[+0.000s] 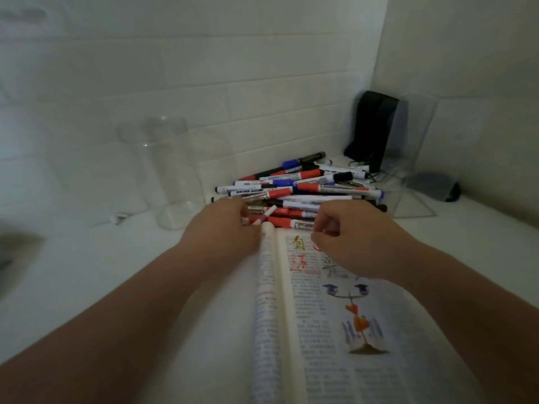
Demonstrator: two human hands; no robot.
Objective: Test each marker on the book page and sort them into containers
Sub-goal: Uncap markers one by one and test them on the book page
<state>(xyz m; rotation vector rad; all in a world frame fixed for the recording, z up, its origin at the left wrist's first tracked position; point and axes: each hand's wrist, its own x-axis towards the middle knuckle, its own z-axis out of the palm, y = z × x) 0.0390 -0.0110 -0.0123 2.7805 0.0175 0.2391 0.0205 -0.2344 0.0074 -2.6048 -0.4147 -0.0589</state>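
An open book (335,316) lies on the white table, its right page marked with red and yellow scribbles near the top. Behind it sits a pile of markers (303,188) with red, blue and black caps. My left hand (224,225) is at the book's top left corner and pinches a white marker with a red end (264,217). My right hand (347,234) hovers over the top of the right page with fingers curled; whether it holds anything is hidden.
A tall clear cylinder container (163,170) stands at the left behind the book. A clear rectangular container (411,158) stands at the back right beside a black object (370,129). White tiled walls close the back and right.
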